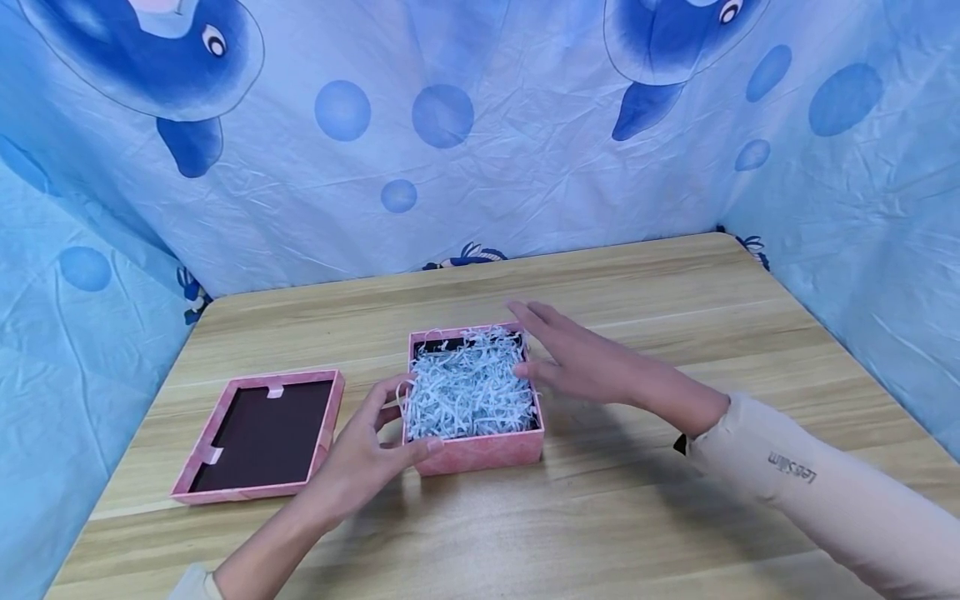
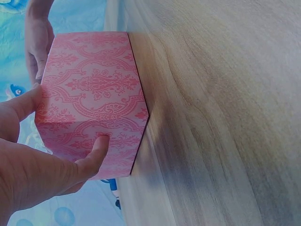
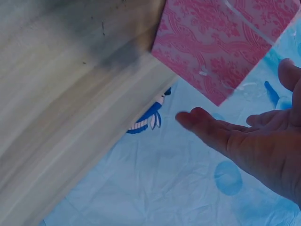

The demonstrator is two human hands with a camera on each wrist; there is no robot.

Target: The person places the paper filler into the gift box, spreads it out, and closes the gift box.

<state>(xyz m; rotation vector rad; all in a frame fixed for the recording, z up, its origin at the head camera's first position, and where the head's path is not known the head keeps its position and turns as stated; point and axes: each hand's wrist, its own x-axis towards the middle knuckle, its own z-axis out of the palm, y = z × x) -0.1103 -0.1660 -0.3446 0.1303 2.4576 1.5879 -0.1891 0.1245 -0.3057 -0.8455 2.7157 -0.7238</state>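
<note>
An open pink patterned box point(image 1: 480, 451) stands mid-table, filled with pale blue-white paper shreds point(image 1: 465, 387). My left hand point(image 1: 408, 421) grips its near left corner, thumb on the front wall and fingers at the left rim; in the left wrist view the left hand point(image 2: 66, 120) pinches the box point(image 2: 94, 89). My right hand point(image 1: 558, 354) is flat with straight fingers beside the box's right rim, reaching over the far right corner, holding nothing. The right wrist view shows the right hand point(image 3: 254, 136) spread in the air next to the box wall point(image 3: 225, 42).
The box's lid point(image 1: 258, 437) lies upside down left of the box, its dark inside up. The wooden table point(image 1: 675, 292) is walled in by a blue dolphin-print cloth point(image 1: 480, 167) at the back and both sides.
</note>
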